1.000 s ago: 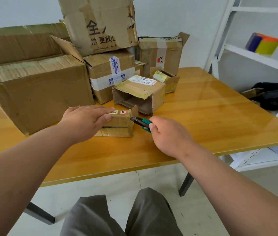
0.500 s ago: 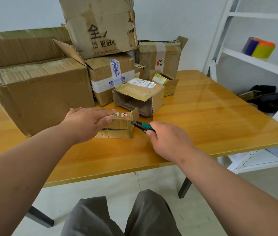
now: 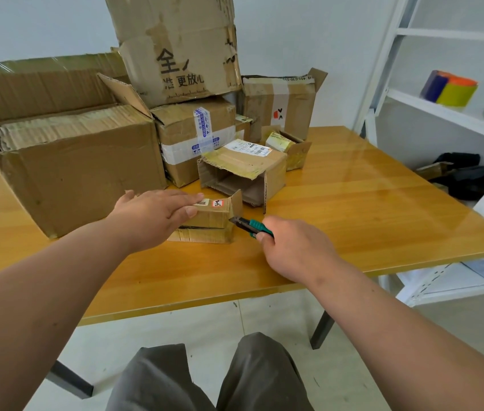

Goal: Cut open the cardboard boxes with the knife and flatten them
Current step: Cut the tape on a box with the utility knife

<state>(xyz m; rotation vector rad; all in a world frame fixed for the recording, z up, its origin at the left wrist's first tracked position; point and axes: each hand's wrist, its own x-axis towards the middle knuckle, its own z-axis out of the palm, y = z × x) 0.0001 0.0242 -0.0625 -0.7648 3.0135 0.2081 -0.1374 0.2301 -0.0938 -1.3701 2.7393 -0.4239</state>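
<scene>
Here the knife (image 3: 248, 226) tip meets the small box (image 3: 209, 222) edge.

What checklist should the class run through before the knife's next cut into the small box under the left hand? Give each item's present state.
1. Left hand steadies the small box from above: ok.
2. Right hand grips the knife: ok.
3. Knife tip meets the box's right end: ok.
4. Left fingers away from the blade: ok.
5. Blade length extended: cannot tell.
6. Box sits flat on the table: ok.
</scene>
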